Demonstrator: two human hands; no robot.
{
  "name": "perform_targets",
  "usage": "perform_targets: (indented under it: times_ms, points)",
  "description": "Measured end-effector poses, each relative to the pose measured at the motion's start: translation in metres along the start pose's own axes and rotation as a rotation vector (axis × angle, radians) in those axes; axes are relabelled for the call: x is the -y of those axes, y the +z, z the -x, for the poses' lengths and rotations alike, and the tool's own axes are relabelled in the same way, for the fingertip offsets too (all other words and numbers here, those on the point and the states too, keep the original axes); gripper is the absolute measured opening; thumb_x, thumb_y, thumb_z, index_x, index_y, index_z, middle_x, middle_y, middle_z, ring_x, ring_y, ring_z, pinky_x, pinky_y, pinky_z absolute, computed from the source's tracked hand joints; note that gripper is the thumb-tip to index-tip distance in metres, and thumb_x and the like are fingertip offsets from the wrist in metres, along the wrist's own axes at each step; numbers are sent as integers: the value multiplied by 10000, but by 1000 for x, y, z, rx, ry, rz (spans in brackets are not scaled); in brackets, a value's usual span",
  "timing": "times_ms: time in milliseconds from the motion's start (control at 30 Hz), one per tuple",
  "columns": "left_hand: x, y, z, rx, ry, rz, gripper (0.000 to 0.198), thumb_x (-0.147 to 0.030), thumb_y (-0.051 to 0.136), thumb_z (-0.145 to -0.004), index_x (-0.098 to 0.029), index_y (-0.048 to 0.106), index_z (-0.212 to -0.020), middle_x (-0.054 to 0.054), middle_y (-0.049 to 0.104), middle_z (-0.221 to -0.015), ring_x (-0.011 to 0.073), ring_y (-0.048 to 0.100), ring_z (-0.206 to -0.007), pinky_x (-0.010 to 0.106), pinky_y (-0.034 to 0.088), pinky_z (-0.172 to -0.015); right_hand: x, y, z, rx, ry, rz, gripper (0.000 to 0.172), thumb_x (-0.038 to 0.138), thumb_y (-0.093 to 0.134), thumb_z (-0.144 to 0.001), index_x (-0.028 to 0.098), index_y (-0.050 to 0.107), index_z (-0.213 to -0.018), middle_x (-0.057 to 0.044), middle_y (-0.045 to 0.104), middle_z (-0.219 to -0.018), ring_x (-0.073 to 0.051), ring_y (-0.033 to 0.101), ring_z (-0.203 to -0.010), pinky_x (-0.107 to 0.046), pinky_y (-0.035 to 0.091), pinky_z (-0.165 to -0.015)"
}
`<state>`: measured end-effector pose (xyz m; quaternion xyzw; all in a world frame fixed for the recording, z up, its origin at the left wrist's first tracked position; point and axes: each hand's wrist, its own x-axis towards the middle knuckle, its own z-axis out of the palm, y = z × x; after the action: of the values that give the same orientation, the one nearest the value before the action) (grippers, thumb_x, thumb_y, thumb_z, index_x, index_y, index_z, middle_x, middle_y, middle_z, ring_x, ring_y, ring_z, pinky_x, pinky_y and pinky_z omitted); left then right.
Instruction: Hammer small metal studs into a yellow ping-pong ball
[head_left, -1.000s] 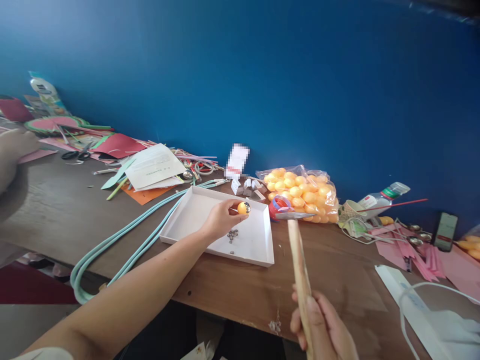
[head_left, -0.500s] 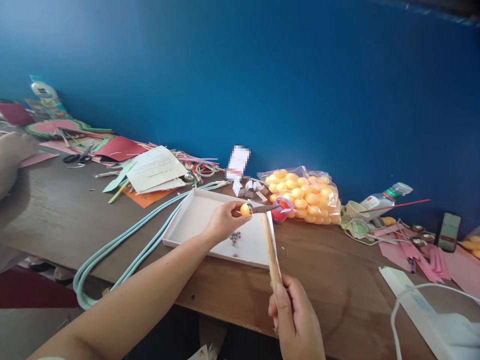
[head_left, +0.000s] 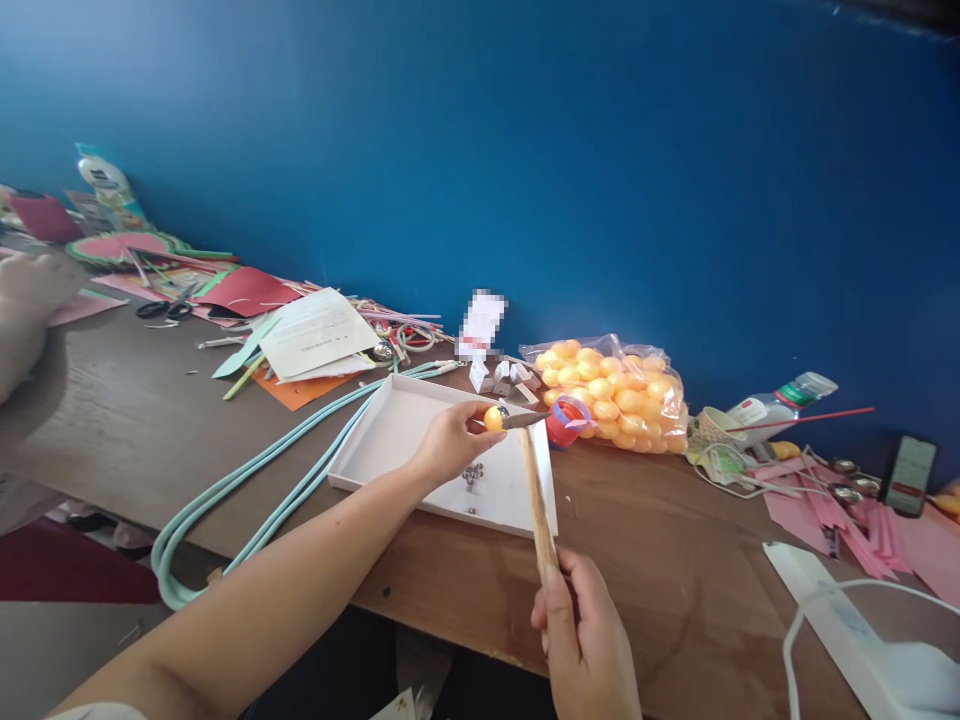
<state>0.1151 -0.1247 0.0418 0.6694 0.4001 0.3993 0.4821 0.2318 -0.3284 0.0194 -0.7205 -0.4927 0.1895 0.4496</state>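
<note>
Over the white tray (head_left: 367, 435), my left hand (head_left: 454, 440) pinches a small yellow ball (head_left: 495, 418) with a dark shiny part on its right side. My right hand (head_left: 581, 620) is closed around the wooden handle of a tool (head_left: 538, 500). The tool's dark pointed metal head (head_left: 525, 420) reaches the shiny side of the ball. Several small metal balls (head_left: 472, 474) lie in the tray below my left hand. A red container with a purple rim (head_left: 564, 424) stands just beyond the tool's head.
A clear bag of yellow balls (head_left: 615, 395) lies behind the tray. Pale green cords (head_left: 255, 465) loop at the left, near papers (head_left: 319, 335) and scissors (head_left: 166, 305). Another person's hand (head_left: 41, 290) is at far left. A power strip (head_left: 832, 620) and bottle (head_left: 772, 410) are right.
The view has shifted slightly. My right hand has moved a little left and the tool is slightly more upright; both hands keep their hold.
</note>
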Motion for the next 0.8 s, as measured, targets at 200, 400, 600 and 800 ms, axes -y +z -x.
perform_targets:
  times_ms: [200, 400, 600, 800]
  points:
    - [-2, 0, 0, 55, -17, 143, 437, -282, 699, -691, -155, 611, -1100, 63, 677, -998, 143, 624, -794, 228, 487, -658, 0, -2, 2, -46, -5, -67, 297, 477, 400, -920, 222, 547, -959, 1, 534, -605, -174, 539, -541, -253, 395, -460]
    - [-3, 1, 0, 91, -40, 239, 449, -251, 711, -676, -151, 604, -1101, 67, 670, -1007, 140, 621, -793, 234, 489, -670, -1, -5, 5, -45, -28, -68, 279, 454, 400, -928, 218, 540, -977, 10, 531, -605, -161, 531, -542, -250, 388, -468]
    - [1, 1, -1, 95, -13, 249, 454, -262, 712, -688, -149, 601, -1113, 74, 663, -1021, 150, 619, -814, 244, 484, -678, -6, -2, 5, -50, -99, -17, 244, 397, 389, -942, 208, 529, -1006, 5, 536, -643, -161, 552, -585, -263, 420, -543]
    - [3, 1, -2, 97, -4, 237, 456, -280, 709, -697, -155, 600, -1122, 72, 681, -992, 160, 633, -802, 250, 486, -670, -6, 0, 2, -39, -154, 62, 205, 361, 403, -940, 219, 524, -1026, 11, 541, -652, -163, 546, -576, -295, 438, -640]
